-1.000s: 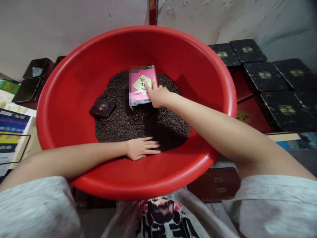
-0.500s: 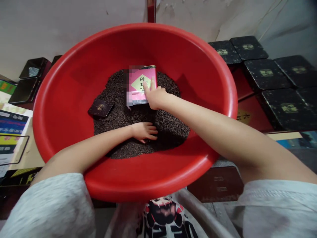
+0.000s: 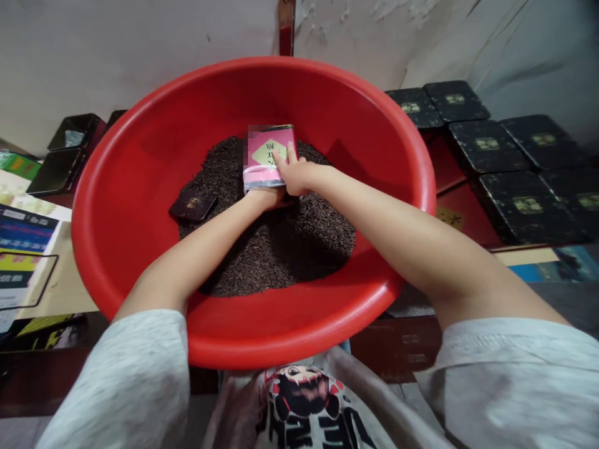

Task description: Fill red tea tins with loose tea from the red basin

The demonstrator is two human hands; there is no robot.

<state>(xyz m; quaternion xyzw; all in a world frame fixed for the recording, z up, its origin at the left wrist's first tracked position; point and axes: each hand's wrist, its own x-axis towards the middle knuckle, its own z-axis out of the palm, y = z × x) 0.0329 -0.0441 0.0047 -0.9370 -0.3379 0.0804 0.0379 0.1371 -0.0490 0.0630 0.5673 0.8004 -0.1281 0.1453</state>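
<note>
In the head view, a wide red plastic basin [image 3: 255, 355] holds a heap of dark, dry tea leaves [image 3: 262, 268]. A pink tea tin [image 3: 274, 140] with a yellow diamond label lies tilted over the heap, plastic film showing at its near end. My right hand [image 3: 299, 176] grips its right side, with a finger or two stretched across the label. Just below the tin's near end is my left hand [image 3: 267, 198]; its fingers are hidden beneath the tin and my right hand. A dark square lid [image 3: 194, 206] rests on the leaves at the left.
Several black-lidded tins [image 3: 489, 146] stand close together to the right of the basin. Open dark tins [image 3: 58, 169] sit at its left, near printed sheets [image 3: 25, 240]. A pale wall [image 3: 140, 37] rises behind.
My left hand has moved up from the leaves to the near end of the tin. My right hand still holds the tin in nearly the same place. The camera view has shifted slightly.
</note>
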